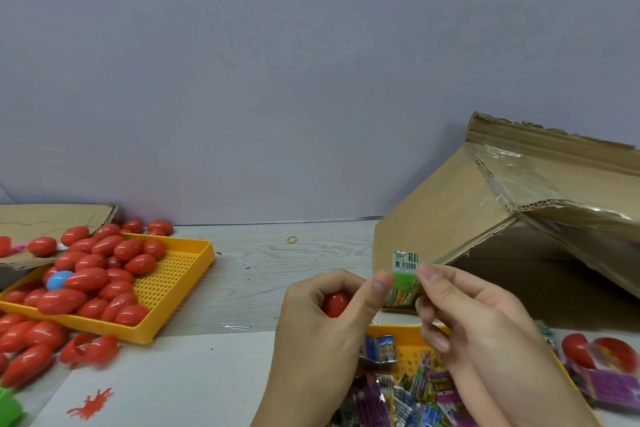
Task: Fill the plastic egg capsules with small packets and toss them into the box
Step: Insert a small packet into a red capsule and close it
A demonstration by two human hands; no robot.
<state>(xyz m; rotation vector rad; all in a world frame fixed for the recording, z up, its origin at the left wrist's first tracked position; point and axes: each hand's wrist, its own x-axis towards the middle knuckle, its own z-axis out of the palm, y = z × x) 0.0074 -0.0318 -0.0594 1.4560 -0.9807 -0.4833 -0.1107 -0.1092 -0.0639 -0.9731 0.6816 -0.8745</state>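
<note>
Here the green packet stands upright, long axis near vertical, pinched between the left hand's thumb and the right hand's fingertips, in front of the box. The red egg sits just left of it, curled into the left palm. Its opening cannot be seen, so I judge the packet must go leftward and down into that grip.

Occluded and cropped items

We see only part of the red capsule inside the left hand; the box runs off the right edge; print on the green packet is illegible.
</note>
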